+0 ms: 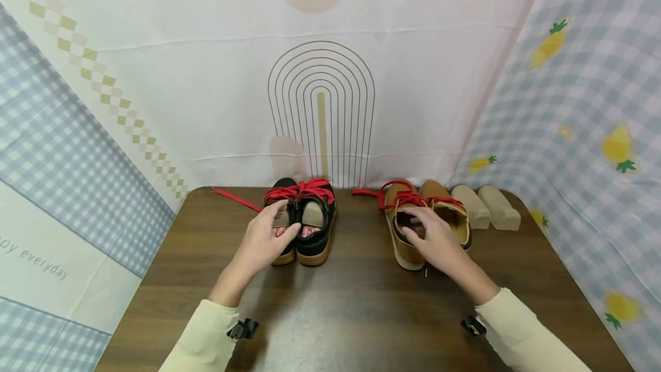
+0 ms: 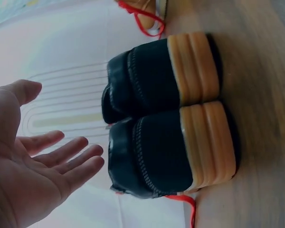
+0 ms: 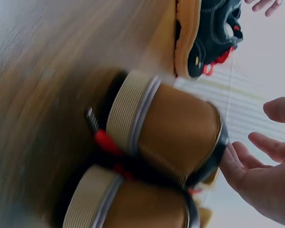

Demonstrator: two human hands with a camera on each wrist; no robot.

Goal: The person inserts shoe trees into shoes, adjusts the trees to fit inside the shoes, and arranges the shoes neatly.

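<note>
A pair of black shoes (image 1: pixel 317 245) with red laces and tan soles stands left of the table's middle, beige inserts showing inside. Above their openings hovers my left hand (image 1: pixel 264 245), fingers relaxed and holding nothing; the left wrist view shows it apart from the black heels (image 2: pixel 156 152). To the right stands a pair of brown shoes (image 1: pixel 405 254), also red-laced. My right hand (image 1: pixel 436 240) is over them, loosely curved with nothing in its grasp. In the right wrist view its fingers are close to a brown heel (image 3: pixel 175 128); whether they touch, I cannot tell.
Two beige shoe inserts (image 1: pixel 498 208) lie right of the brown shoes on the wooden table (image 1: pixel 351 314). A red lace end (image 1: pixel 234 198) trails left of the black shoes, and another lace (image 1: pixel 364 192) lies between the pairs. Patterned cloth (image 1: pixel 403 102) hangs behind the table.
</note>
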